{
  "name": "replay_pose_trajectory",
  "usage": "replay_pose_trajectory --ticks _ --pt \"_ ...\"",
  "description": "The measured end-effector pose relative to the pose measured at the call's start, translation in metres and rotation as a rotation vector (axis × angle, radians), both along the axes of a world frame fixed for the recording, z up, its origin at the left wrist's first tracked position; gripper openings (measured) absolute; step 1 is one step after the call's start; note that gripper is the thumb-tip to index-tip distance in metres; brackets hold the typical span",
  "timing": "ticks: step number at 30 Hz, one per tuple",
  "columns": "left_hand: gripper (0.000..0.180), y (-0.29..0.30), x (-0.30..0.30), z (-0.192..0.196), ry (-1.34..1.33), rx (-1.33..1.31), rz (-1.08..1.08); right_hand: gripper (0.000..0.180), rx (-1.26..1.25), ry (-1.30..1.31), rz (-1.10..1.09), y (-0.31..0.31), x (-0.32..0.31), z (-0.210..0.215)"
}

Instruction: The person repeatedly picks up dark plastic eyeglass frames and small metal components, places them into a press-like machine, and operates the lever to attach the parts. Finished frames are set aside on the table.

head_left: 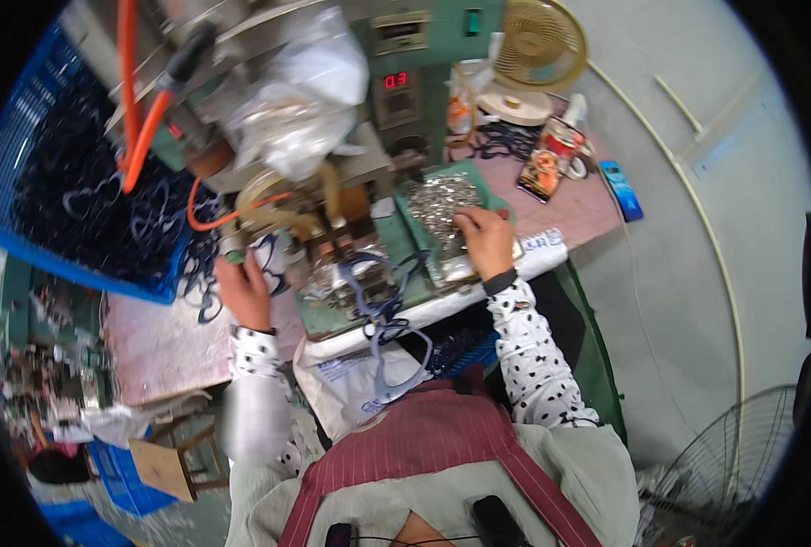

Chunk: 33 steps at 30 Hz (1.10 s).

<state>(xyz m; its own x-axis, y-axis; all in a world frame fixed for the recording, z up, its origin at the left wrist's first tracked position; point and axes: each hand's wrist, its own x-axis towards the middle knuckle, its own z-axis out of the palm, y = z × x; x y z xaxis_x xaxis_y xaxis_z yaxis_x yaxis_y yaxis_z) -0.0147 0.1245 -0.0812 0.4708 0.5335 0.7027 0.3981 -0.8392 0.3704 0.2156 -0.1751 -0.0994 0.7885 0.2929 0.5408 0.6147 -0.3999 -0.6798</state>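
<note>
My left hand [244, 292] is closed around a green-ended knob [234, 257] at the machine's left side. My right hand [487, 241] reaches into a green tray [408, 211] heaped with small shiny metal parts [442, 202]. Its fingertips are pinched together on the pile; whatever lies between them is too small to make out. Between my hands, blue plastic eyeglass frames [360, 290] rest at the green machine's work point, under two copper-coloured tips. Another grey-blue eyeglass frame [378, 369] hangs over the front edge, above my apron.
A blue crate [77, 264] full of dark frames stands at left. Orange hoses [127, 100] and a plastic bag [309, 87] hang on the machine. At right are a phone [622, 191], a tape roll [515, 107] and a fan [540, 46]. Loose frames [206, 296] lie by my left hand.
</note>
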Motion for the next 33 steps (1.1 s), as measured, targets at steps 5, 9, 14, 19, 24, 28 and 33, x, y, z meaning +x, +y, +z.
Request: replay_pose_trajectory --ticks 5,9,14,19,24,28,33 --pt "0.047 0.125 -0.016 -0.087 0.552 -0.346 0.552 0.012 0.023 0.029 -0.033 0.011 -0.006 0.010" --pt "0.058 0.145 0.011 -0.092 0.584 -0.592 0.466 0.007 0.046 0.090 -0.086 0.000 0.002 -0.008" --pt "0.064 0.116 -0.004 -0.085 0.627 -0.525 0.260 0.009 0.070 0.190 0.002 0.005 -0.004 0.003" --pt "0.026 0.058 -0.015 -0.050 0.192 -0.062 0.149 0.015 -0.052 0.090 0.019 0.004 -0.003 0.003" --pt "0.015 -0.020 -0.035 0.022 -0.134 -0.360 0.206 0.009 0.030 0.112 0.104 0.015 -0.015 0.024" --pt "0.019 -0.088 -0.026 0.066 -0.260 0.214 -0.349 0.006 0.222 0.153 0.219 0.031 -0.050 0.083" --pt "0.036 -0.134 -0.004 0.095 -0.072 0.321 -0.760 0.013 0.281 0.435 0.512 0.041 -0.086 0.116"
